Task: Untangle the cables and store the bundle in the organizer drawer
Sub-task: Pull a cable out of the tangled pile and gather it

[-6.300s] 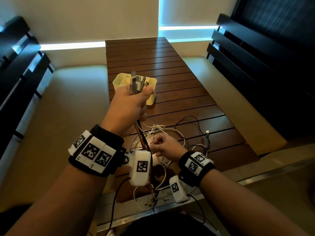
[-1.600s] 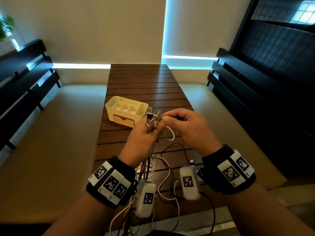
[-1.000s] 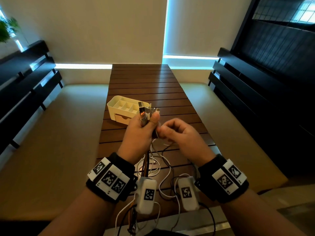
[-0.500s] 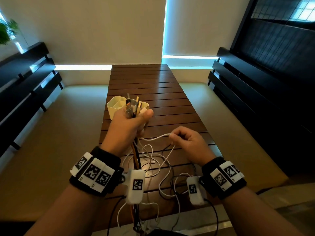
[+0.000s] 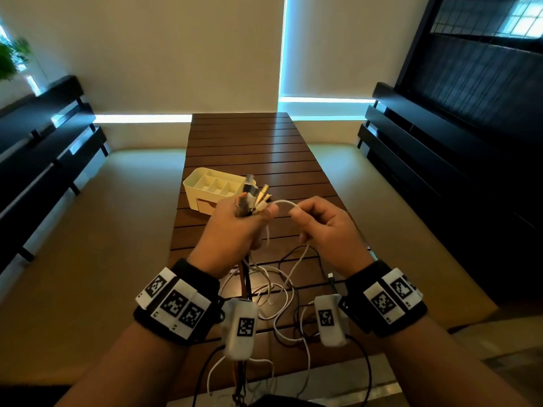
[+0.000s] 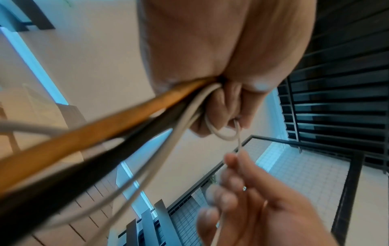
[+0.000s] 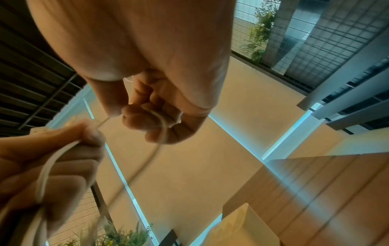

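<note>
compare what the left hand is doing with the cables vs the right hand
The left hand grips a whole bundle of cables, plug ends sticking up; the right hand pinches only one white cable. That white cable spans both hands. Both are raised above the table.

place: home seating nook or balcony-side lounge
table: long dark slatted wooden table (image 5: pixel 249 148)
seating: cushioned benches (image 5: pixel 88 230) along both long edges, dark slatted backrests (image 5: pixel 440 148)
extras: potted plant (image 5: pixel 11 58), lit wall strip (image 5: pixel 141 118)
</note>
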The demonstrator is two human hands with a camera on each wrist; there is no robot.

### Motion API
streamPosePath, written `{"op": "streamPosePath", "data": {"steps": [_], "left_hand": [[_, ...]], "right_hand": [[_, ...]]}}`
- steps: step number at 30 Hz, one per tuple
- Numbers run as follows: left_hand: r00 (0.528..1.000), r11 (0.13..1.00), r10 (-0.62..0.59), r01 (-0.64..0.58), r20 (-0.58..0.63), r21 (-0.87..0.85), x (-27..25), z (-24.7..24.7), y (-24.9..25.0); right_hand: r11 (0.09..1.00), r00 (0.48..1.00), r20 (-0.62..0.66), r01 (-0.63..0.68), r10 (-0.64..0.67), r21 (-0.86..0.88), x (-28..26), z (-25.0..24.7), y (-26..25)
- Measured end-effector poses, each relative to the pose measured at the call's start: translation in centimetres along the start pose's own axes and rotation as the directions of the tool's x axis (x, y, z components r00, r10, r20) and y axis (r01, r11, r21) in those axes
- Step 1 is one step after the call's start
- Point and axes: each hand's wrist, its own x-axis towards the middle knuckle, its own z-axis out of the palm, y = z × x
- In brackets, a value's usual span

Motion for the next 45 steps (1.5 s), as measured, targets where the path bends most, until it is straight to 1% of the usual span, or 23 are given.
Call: {"op": "streamPosePath", "data": {"steps": [3, 5, 7, 9, 11, 13, 15, 18, 19, 21, 26, 27, 28, 30, 31, 32, 34, 35, 37, 39, 42, 43, 45], "left_hand": [[0.996, 0.993, -0.031, 0.022, -0.078, -0.113, 0.3, -1.1, -0.2], [0.993, 0.993, -0.092, 0.086, -0.075, -0.074, 0.2, -1.6, -0.6], [0.982, 0.983, -0.170, 0.174, -0.080, 0.050, -0.1, -1.6, -1.1], [0.970, 0.955, -0.188, 0.218, -0.157, 0.203, -0.2, -1.7, -1.7], [0.962, 0.939, -0.159, 0.217, -0.221, 0.267, 0.0, -2.0, -1.7], [0.961, 0.924, -0.137, 0.211, -0.238, 0.319, 0.4, -1.8, -1.3], [0.975, 0.913, -0.113, 0.177, -0.191, 0.367, 0.6, -1.2, -0.5], [0.993, 0.912, -0.118, 0.114, -0.014, 0.395, 0.6, 0.1, 0.2], [0.991, 0.912, -0.132, 0.108, 0.033, 0.396, 0.6, 0.3, 0.2], [0.987, 0.916, -0.145, 0.108, 0.070, 0.386, 0.8, 0.4, 0.3], [0.972, 0.937, -0.171, 0.109, 0.163, 0.331, 0.7, 0.1, 0.8], [0.978, 0.947, -0.169, 0.126, 0.125, 0.297, 0.7, -0.3, 0.9], [0.983, 0.962, -0.179, 0.164, 0.049, 0.219, 0.9, -0.9, 0.8], [0.966, 0.972, -0.234, 0.232, -0.107, -0.032, 1.3, -3.0, 0.7], [0.956, 0.965, -0.254, 0.241, -0.147, -0.102, 1.5, -4.2, 0.6], [0.950, 0.964, -0.263, 0.253, -0.166, -0.080, 1.6, -5.2, 0.3], [0.951, 0.945, -0.263, 0.288, -0.159, 0.155, 1.6, -5.8, -0.4], [0.952, 0.911, -0.272, 0.303, -0.143, 0.282, 1.6, -5.5, -0.8], [0.955, 0.868, -0.268, 0.297, -0.130, 0.398, 1.5, -4.6, -1.4], [0.959, 0.896, -0.208, 0.265, -0.192, 0.356, 1.5, -4.2, -1.7], [0.930, 0.956, -0.127, 0.208, -0.345, 0.208, 1.4, -4.6, -1.4], [0.927, 0.963, -0.097, 0.180, -0.361, 0.201, 1.4, -4.7, -1.1], [0.941, 0.971, -0.033, 0.110, -0.336, 0.213, 1.3, -4.5, -0.4]], "right_hand": [[0.984, 0.989, -0.009, -0.144, 0.146, 0.108, -0.4, -0.3, 1.1], [0.970, 0.979, -0.027, -0.195, 0.201, 0.147, -0.5, -0.5, 1.3], [0.969, 0.976, -0.038, -0.208, 0.215, 0.133, -0.2, -0.8, 1.0], [0.975, 0.975, -0.025, -0.221, 0.222, 0.038, 0.2, -1.4, 0.6], [0.966, 0.977, 0.024, -0.205, 0.212, -0.156, 0.7, -1.9, 0.1], [0.919, 0.975, 0.095, -0.152, 0.199, -0.365, 0.9, -2.0, -0.3], [0.879, 0.966, 0.168, -0.100, 0.199, -0.466, 1.0, -1.6, -0.8], [0.881, 0.967, 0.225, 0.000, 0.121, -0.472, 1.0, -0.4, -1.4], [0.886, 0.973, 0.218, 0.031, 0.079, -0.463, 1.1, -0.2, -1.4], [0.896, 0.983, 0.179, 0.047, 0.037, -0.442, 1.3, -0.1, -1.5], [0.939, 0.987, 0.153, 0.015, 0.040, -0.343, 1.0, -0.3, -1.3], [0.951, 0.986, 0.150, -0.018, 0.067, -0.309, 0.9, -0.3, -1.1], [0.961, 0.984, 0.140, -0.070, 0.111, -0.268, 0.7, -0.5, -0.7], [0.970, 0.970, 0.129, -0.187, 0.207, -0.154, 0.2, -1.3, 0.1], [0.969, 0.963, 0.134, -0.219, 0.234, -0.117, -0.1, -1.6, 0.4], [0.967, 0.962, 0.132, -0.224, 0.239, -0.122, -0.2, -1.8, 0.5], [0.961, 0.974, 0.096, -0.182, 0.205, -0.208, -0.2, -1.8, 0.1], [0.954, 0.981, 0.066, -0.160, 0.182, -0.253, 0.1, -1.7, -0.1], [0.939, 0.989, 0.031, -0.130, 0.147, -0.320, 0.7, -1.7, -0.6], [0.888, 0.984, 0.063, -0.122, 0.166, -0.443, 1.2, -2.2, -1.1], [0.745, 0.952, 0.135, -0.121, 0.274, -0.656, 1.6, -3.3, -1.2], [0.706, 0.944, 0.146, -0.112, 0.295, -0.700, 1.7, -3.5, -1.2], [0.671, 0.932, 0.177, -0.088, 0.316, -0.736, 1.8, -3.5, -1.5]]}}
